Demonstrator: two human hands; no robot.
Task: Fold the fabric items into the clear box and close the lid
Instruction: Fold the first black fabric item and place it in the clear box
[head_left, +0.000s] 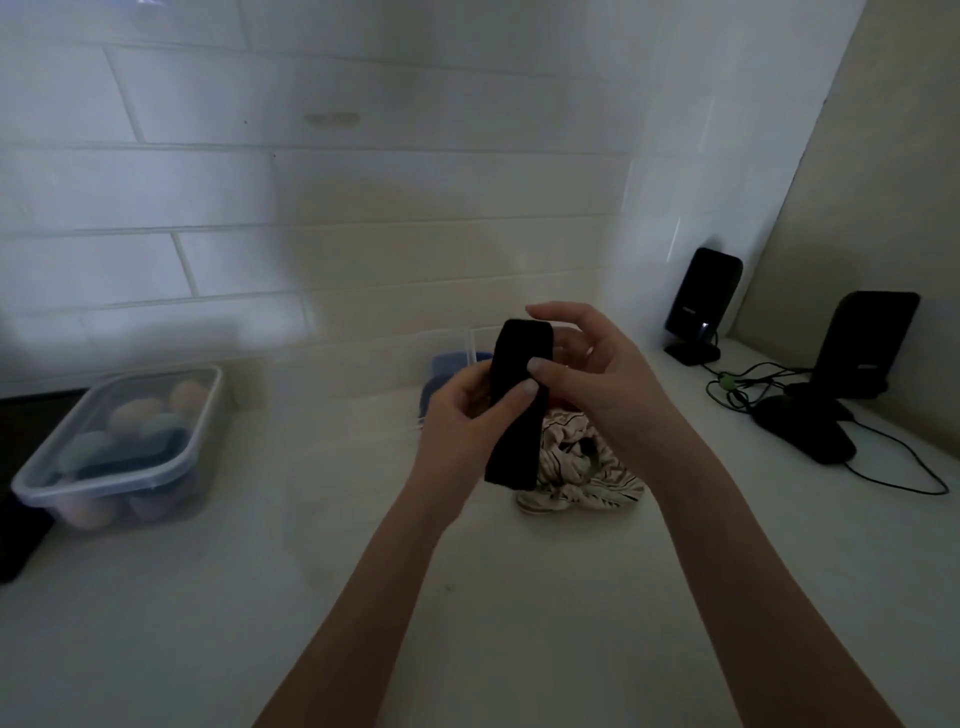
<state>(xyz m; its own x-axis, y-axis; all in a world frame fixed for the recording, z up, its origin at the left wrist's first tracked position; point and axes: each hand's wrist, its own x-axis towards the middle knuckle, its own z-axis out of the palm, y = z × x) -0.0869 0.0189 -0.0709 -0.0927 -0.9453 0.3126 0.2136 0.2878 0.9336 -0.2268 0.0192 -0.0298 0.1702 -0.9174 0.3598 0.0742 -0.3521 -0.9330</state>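
A black strip of fabric (518, 410) hangs upright in the air above the counter, doubled over at its top. My left hand (462, 415) pinches its middle from the left with thumb and fingers. My right hand (587, 374) holds it from the right, thumb on the front and fingers curled over the folded top. Below them a crumpled cream fabric with dark stripes (576, 467) lies on the counter. Behind my hands stands a clear box (470, 345) with blue fabric (441, 374) in it, mostly hidden.
A lidded clear tub (130, 447) of pastel rounded items sits at the left. Two black stands holding dark devices (701, 306) (857, 364) with trailing cables (883, 467) occupy the right corner. A tiled wall runs behind the white counter (311, 571). A dark object (21, 519) is at the left edge.
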